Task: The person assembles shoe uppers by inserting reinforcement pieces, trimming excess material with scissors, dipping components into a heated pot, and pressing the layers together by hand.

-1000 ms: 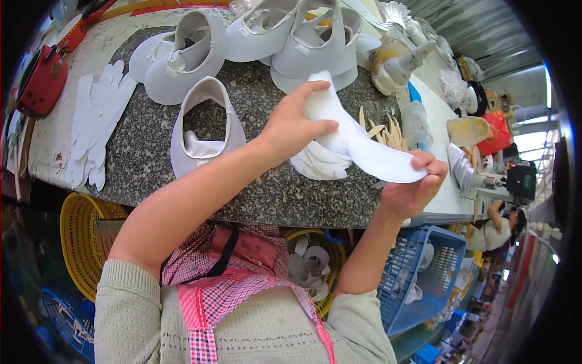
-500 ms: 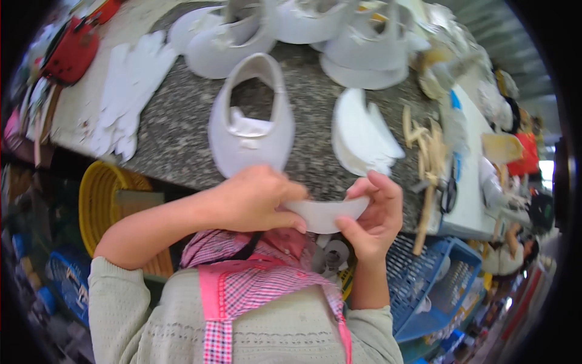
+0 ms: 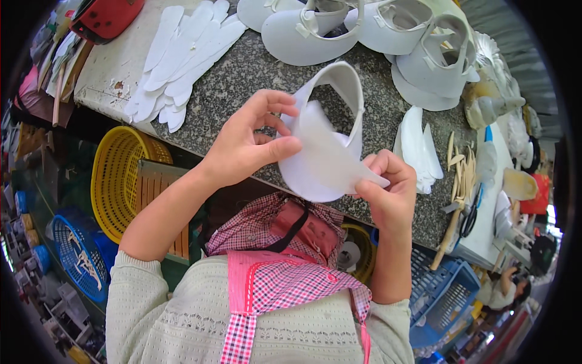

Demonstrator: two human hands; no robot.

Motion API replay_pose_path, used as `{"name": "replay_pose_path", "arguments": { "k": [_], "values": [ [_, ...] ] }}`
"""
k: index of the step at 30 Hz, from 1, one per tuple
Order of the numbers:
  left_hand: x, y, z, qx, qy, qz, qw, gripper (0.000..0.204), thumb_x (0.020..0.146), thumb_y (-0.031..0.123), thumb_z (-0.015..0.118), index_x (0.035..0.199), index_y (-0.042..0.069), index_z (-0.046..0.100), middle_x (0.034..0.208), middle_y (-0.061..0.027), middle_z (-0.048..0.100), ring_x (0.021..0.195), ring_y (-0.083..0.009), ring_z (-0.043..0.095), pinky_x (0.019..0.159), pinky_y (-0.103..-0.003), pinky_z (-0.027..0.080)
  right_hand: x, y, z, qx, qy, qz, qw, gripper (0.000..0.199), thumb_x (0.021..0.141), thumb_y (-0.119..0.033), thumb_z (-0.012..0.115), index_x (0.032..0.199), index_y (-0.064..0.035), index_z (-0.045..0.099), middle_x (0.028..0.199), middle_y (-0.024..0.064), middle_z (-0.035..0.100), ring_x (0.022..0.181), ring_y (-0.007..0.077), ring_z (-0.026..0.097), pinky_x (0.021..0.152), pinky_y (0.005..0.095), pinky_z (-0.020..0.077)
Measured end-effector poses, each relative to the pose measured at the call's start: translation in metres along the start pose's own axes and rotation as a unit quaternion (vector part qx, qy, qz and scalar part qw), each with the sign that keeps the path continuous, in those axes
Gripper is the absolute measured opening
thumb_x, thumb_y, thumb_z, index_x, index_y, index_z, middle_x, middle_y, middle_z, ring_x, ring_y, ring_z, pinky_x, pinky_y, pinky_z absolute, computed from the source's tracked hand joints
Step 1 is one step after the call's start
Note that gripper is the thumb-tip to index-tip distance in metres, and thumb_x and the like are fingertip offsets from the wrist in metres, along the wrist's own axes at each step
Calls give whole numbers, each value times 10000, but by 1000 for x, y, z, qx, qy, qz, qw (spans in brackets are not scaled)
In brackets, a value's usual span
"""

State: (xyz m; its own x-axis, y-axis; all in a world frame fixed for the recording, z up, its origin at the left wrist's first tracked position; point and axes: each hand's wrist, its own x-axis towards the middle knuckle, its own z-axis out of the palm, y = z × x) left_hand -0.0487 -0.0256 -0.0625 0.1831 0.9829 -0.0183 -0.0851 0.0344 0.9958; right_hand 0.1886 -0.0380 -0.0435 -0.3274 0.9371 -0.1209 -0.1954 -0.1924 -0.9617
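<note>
A white crescent-shaped piece (image 3: 330, 155) hangs in front of a white sun visor (image 3: 357, 97) near the table's front edge. My right hand (image 3: 388, 185) pinches the crescent's lower right tip between thumb and fingers. To the visor's left, my left hand (image 3: 257, 136) has its thumb and fingers spread, holding nothing; its fingertips reach the visor's side, though I cannot tell if they touch it. The crescent covers much of the visor's brim. Right of the visor lies a small stack of white crescent pieces (image 3: 415, 148).
Finished-looking white visors (image 3: 309, 39) stand along the back. Long white strips (image 3: 182, 60) are piled at the left. Tan strips (image 3: 461, 170) and black-handled scissors (image 3: 468, 221) lie at the right. Below the table are yellow (image 3: 103, 188) and blue baskets (image 3: 448, 285).
The crescent has gone from between both hands, low before the visor, up in front of it. My left hand has let go and spread. The whole view has shifted.
</note>
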Motion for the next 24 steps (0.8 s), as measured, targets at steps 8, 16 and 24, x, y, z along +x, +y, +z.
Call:
{"name": "replay_pose_path", "arguments": {
  "k": [8, 16, 24],
  "values": [
    [-15, -3, 6, -69, -86, -46, 993, 86, 799, 10, 665, 841, -51, 623, 1053, -85, 529, 913, -117, 547, 761, -238, 464, -4, 2, -1, -59, 7, 45, 997, 171, 711, -21, 724, 731, -3, 555, 786, 57, 601, 694, 89, 554, 625, 216, 432],
    [-32, -35, 22, 212, -54, 112, 969, 123, 707, 100, 715, 741, 2, 649, 1028, -106, 585, 956, -197, 586, 817, -287, 464, -13, 23, -33, -263, -63, 56, 961, 244, 666, -85, 718, 604, -25, 489, 940, 86, 566, 786, 127, 516, 715, 253, 392],
    [-5, -34, 15, 260, -56, 86, 960, 154, 720, 147, 720, 760, 11, 661, 996, -61, 549, 922, -167, 549, 815, -286, 430, 24, 25, -38, -355, -42, -11, 934, 243, 640, -157, 725, 661, 18, 557, 756, 49, 578, 612, 110, 523, 551, 260, 418]
  ]
}}
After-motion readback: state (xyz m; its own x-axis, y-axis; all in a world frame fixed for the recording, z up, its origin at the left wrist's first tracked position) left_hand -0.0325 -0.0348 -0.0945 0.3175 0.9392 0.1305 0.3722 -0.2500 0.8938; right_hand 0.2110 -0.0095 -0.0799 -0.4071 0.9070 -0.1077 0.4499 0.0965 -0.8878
